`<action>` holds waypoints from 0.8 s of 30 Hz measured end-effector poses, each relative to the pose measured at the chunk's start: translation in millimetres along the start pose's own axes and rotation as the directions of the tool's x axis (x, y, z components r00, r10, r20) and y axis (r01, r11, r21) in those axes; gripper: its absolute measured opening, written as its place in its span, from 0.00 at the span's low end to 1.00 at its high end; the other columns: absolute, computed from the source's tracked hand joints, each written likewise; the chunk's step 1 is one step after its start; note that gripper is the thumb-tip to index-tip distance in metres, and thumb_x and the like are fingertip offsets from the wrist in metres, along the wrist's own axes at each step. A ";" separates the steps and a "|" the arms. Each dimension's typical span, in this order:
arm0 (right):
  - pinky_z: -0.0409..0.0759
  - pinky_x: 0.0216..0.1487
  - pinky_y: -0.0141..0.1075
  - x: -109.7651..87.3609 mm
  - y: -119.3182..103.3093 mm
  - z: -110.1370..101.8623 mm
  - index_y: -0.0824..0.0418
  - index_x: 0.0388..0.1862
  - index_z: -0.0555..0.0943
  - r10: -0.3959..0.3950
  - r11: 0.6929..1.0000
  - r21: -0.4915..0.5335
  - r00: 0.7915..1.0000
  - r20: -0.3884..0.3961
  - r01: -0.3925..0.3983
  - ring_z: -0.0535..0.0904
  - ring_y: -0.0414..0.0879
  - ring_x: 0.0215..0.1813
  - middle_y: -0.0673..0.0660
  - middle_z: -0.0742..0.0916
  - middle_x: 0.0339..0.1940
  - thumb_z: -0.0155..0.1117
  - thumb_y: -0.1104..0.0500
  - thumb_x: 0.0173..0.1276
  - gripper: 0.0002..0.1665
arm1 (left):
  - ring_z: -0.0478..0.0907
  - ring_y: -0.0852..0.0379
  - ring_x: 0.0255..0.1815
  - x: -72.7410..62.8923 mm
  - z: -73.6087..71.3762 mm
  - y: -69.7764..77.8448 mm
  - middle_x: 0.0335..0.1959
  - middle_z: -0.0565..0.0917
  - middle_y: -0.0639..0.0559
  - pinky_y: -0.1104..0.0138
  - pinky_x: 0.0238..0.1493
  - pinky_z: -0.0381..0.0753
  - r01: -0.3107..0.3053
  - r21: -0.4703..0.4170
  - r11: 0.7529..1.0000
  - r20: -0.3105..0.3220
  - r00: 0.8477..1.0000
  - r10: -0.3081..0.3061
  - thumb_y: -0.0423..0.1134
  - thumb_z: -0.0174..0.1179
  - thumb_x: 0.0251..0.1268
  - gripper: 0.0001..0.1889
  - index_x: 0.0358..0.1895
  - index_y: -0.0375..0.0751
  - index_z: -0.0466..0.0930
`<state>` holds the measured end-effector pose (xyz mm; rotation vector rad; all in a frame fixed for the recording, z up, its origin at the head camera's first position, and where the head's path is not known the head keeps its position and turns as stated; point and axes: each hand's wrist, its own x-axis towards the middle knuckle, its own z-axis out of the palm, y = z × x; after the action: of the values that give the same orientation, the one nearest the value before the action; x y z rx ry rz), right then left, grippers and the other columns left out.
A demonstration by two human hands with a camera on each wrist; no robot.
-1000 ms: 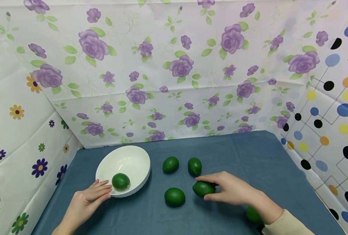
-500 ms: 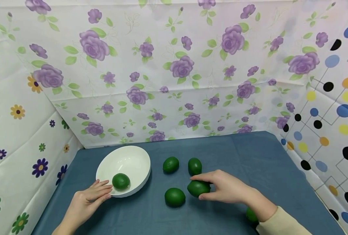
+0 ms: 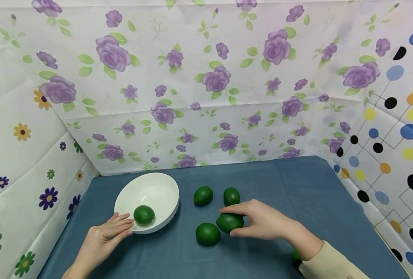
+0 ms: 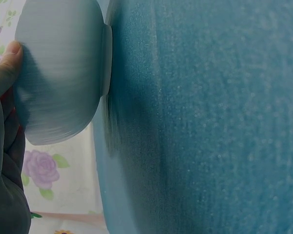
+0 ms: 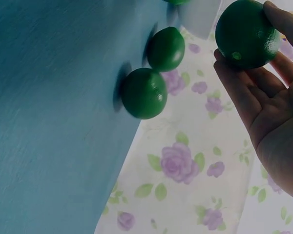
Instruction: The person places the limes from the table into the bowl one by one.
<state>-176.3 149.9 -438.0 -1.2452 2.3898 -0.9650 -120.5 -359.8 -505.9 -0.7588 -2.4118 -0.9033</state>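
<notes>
My right hand [image 3: 267,221] grips a green lime [image 3: 229,223] between thumb and fingers. The right wrist view shows that held lime [image 5: 247,34] raised off the cloth, other limes sitting lower. On the left stands a white bowl [image 3: 164,193], one lime [image 3: 144,215] lying inside. My left hand [image 3: 102,236] holds the bowl's near-left rim, fingers over the edge. From the left wrist, the thumb [image 4: 10,56] presses the bowl's outer wall [image 4: 63,68] near the rim. Between bowl and right hand lie a near lime [image 3: 208,234] and a far lime [image 3: 203,195].
Another lime [image 3: 231,196] lies just beyond my right hand. One more green lime [image 3: 296,255] is mostly hidden behind the right forearm. A blue cloth [image 3: 279,182] covers the table. Floral sheets [image 3: 192,128] hang behind, and a dotted sheet [image 3: 394,155] borders the right.
My right hand has carried its lime a short way left, closer to the near lime and the bowl. The left hand stays at the bowl's rim.
</notes>
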 end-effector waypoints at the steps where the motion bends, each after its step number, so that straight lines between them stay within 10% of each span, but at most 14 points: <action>1: 0.78 0.36 0.30 1.3 -1.4 0.2 0.37 0.78 0.75 -0.007 1.000 0.005 1.000 -0.002 0.007 0.81 0.31 0.40 0.40 0.85 0.67 0.71 0.40 0.76 0.34 | 0.85 0.64 0.62 0.0 0.1 -0.1 0.46 0.93 0.50 0.71 0.77 0.69 0.000 -0.002 1.000 -0.001 1.000 0.000 0.21 0.80 0.48 0.21 0.49 0.38 0.94; 7: 0.87 0.54 0.35 7.8 -10.9 2.3 0.38 0.78 0.75 -0.051 0.998 0.029 0.999 -0.007 0.052 0.83 0.34 0.61 0.40 0.84 0.68 0.71 0.41 0.77 0.33 | 0.85 0.64 0.63 0.7 0.6 -1.3 0.46 0.93 0.49 0.71 0.77 0.69 -0.002 -0.010 1.000 -0.003 1.000 0.002 0.20 0.80 0.48 0.21 0.49 0.38 0.94; 24: 0.87 0.56 0.35 21.0 -15.4 3.1 0.39 0.78 0.75 -0.091 0.994 0.058 0.996 -0.003 0.091 0.84 0.33 0.60 0.39 0.84 0.69 0.72 0.42 0.76 0.34 | 0.85 0.64 0.62 1.5 0.2 0.9 0.46 0.93 0.51 0.71 0.76 0.70 -0.007 0.005 1.000 -0.004 1.000 0.007 0.21 0.81 0.47 0.22 0.49 0.38 0.95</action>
<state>-177.5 125.5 -428.8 -1.3419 2.3052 -1.0535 -121.1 -358.5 -504.8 -0.7624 -2.4052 -0.8949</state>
